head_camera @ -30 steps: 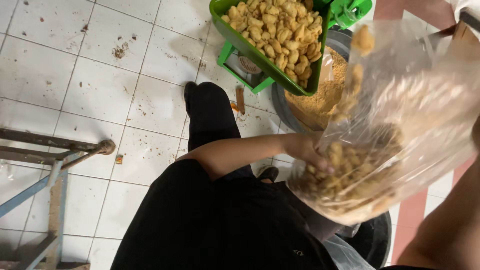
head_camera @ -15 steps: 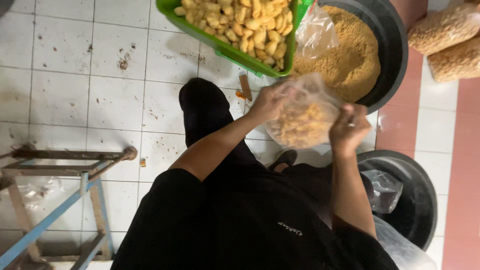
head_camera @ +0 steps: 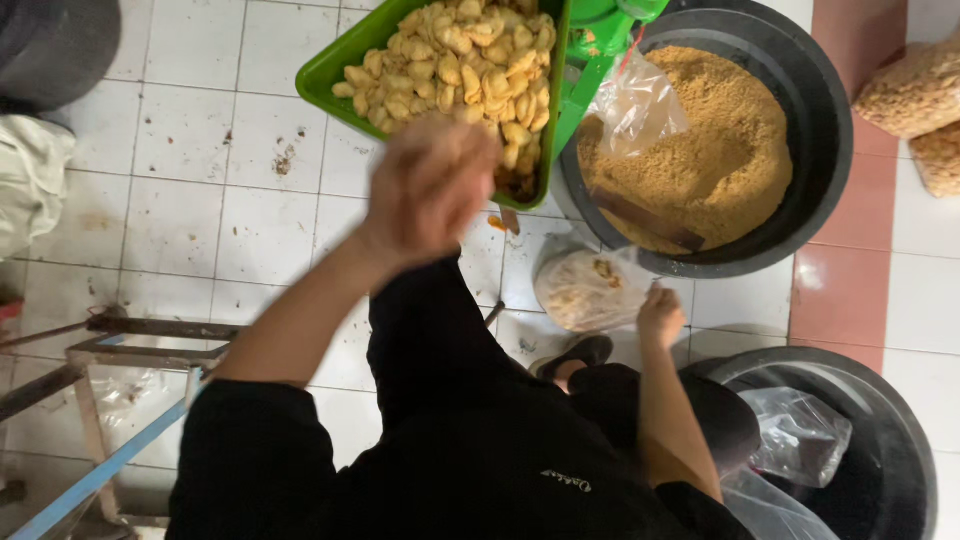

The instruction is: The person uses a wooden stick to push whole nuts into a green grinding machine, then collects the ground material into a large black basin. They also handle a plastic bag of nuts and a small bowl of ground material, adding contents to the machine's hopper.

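Note:
My left hand [head_camera: 432, 190] is raised and blurred just below a green tray [head_camera: 330, 78] piled with pale yellow fried snacks [head_camera: 455, 55]; its fingers look curled, and I cannot tell if it holds anything. My right hand [head_camera: 660, 315] grips the top of a clear plastic bag of snacks [head_camera: 585, 290] that rests low by the floor, next to a black tub [head_camera: 830, 120] of brown crumbs [head_camera: 720, 150]. My black-clothed legs fill the lower middle.
A second black tub [head_camera: 900, 430] with a crumpled clear bag [head_camera: 800, 435] sits at the lower right. Filled snack bags [head_camera: 915, 95] lie at the upper right. A metal frame [head_camera: 120, 350] stands on the white tiled floor at the left.
My left hand let go of the bag and rose toward the green tray. My right hand lowered the filled bag to the floor beside the crumb tub.

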